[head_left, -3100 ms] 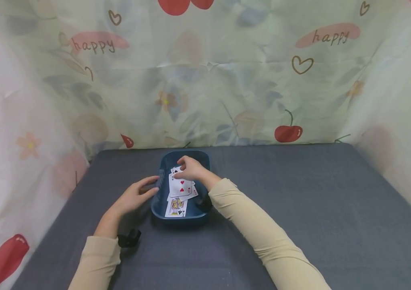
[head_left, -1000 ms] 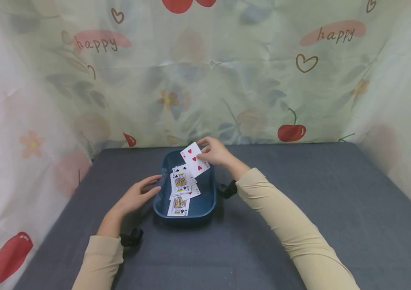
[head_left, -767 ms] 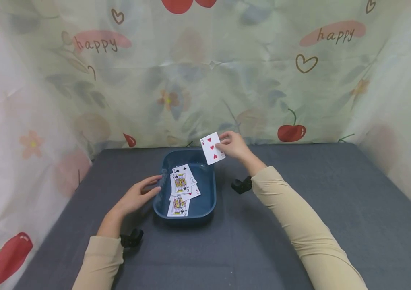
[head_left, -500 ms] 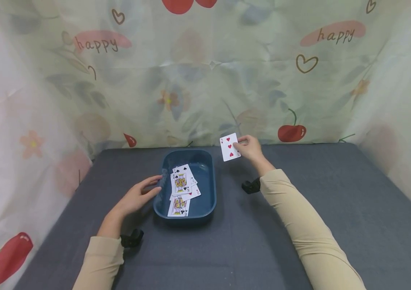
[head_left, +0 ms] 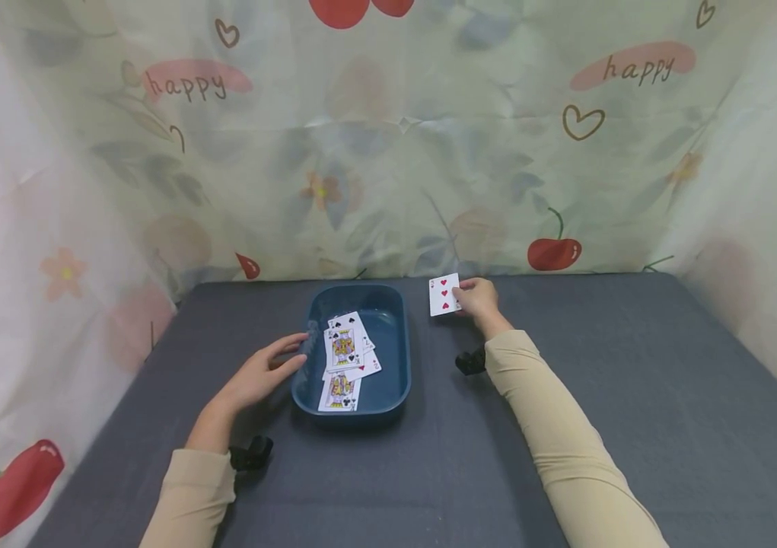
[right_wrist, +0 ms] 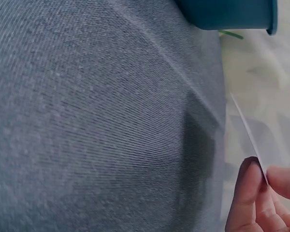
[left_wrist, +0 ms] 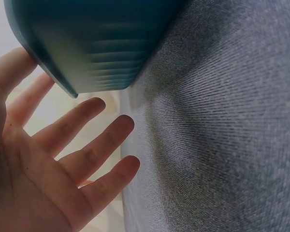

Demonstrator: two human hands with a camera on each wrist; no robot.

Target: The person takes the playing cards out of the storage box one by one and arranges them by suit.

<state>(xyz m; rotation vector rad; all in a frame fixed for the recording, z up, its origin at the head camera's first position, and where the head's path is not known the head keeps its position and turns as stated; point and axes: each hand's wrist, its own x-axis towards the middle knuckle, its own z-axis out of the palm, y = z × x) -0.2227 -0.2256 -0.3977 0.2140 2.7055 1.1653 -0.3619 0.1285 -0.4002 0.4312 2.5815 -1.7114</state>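
Right of the blue tray (head_left: 398, 365), my right hand (head_left: 480, 301) pinches a playing card (head_left: 444, 294), the three of hearts, face up. In the right wrist view the card (right_wrist: 249, 133) is seen edge-on between thumb and fingers, raised over the cloth with a shadow below. My left hand (head_left: 258, 373) is at the tray's left side, its thumb and fingertips at the rim. The left wrist view shows that hand (left_wrist: 53, 154) with fingers spread, the thumb and a finger against the tray's edge. Inside the tray lie several overlapping cards, a king of spades (head_left: 343, 348) on top and a king of clubs (head_left: 339, 393) nearest me.
A dark grey cloth (head_left: 566, 365) covers the table. Patterned curtains (head_left: 388, 152) hang behind it and at both sides. A black wrist camera (head_left: 251, 454) sits at the left wrist, another camera (head_left: 471, 361) at the right.
My right hand reached into the tray, lifted the three of hearts off the king of spades, carried it right past the rim, and has now lowered it. The left hand stays at the rim.
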